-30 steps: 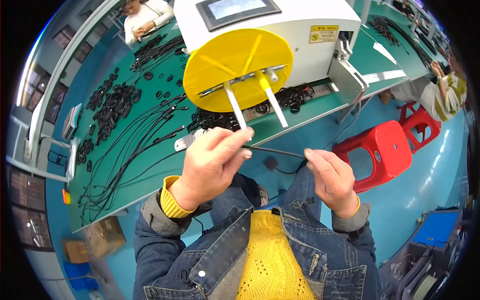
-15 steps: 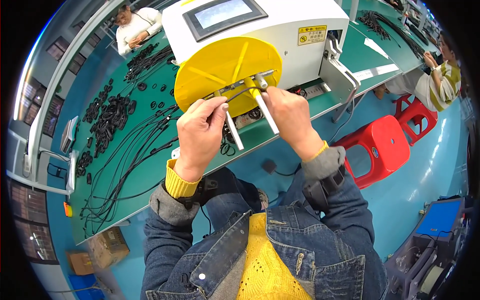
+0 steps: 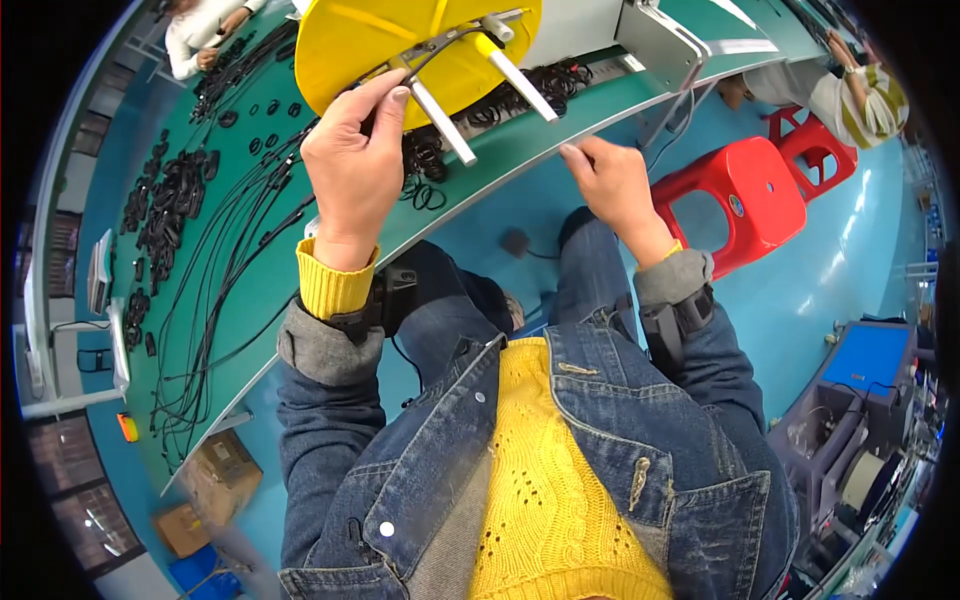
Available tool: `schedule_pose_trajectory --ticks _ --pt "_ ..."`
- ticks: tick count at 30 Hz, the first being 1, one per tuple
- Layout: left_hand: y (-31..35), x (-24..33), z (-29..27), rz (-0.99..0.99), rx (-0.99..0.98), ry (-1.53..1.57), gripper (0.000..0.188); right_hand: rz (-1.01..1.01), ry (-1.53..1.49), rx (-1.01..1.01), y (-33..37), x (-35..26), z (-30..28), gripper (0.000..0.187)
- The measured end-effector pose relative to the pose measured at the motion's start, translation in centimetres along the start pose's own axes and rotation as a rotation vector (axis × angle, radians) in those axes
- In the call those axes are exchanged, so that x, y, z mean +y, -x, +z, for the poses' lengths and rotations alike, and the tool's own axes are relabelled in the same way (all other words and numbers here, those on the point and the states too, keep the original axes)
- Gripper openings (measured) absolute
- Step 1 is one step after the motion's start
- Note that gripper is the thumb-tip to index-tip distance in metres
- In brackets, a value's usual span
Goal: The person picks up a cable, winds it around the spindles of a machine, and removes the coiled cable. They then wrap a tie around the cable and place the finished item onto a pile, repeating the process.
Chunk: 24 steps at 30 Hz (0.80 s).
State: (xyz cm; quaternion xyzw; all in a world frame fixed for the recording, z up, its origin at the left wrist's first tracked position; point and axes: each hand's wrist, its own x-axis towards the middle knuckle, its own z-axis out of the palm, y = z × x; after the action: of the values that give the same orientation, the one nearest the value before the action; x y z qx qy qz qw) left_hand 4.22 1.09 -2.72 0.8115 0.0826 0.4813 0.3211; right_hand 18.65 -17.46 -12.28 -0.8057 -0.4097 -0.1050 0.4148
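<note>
My left hand is closed, its thumb and forefinger pinching a black cable beside the left metal post. From those fingers the cable curves across the front of a yellow disc to the yellow-based right post. Lower down, past the table's front edge, my right hand is apart from the cable. Its thumb and forefinger are drawn together, and nothing shows between them.
Long black cables and a heap of black coils lie on the green table to the left. A red stool stands to the right. Two other people sit near the table, one in a white sleeve.
My right hand has let go of the cable and come down and right, away from the post. My left hand still pinches the cable. The view has shifted, with the machine now higher up.
</note>
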Motion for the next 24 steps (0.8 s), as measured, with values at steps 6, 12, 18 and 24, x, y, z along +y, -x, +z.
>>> schedule_pose_trajectory --ticks 6,12,18,24 --pt "0.6 0.1 0.0 0.057 0.015 -0.01 0.015 0.165 -0.054 -0.172 4.7 0.6 -1.0 0.024" --pt "0.9 1.3 -1.8 0.147 0.041 -0.22 0.016 0.147 -0.103 -0.189 5.1 -0.8 -1.6 0.02" --pt "1.5 2.5 -2.6 0.159 -0.006 -0.291 0.018 0.144 -0.133 -0.217 5.1 -1.0 -1.2 0.019" --pt "1.8 3.3 -2.7 0.12 -0.031 -0.312 0.018 0.165 -0.151 -0.276 4.9 -0.7 -1.0 0.019"
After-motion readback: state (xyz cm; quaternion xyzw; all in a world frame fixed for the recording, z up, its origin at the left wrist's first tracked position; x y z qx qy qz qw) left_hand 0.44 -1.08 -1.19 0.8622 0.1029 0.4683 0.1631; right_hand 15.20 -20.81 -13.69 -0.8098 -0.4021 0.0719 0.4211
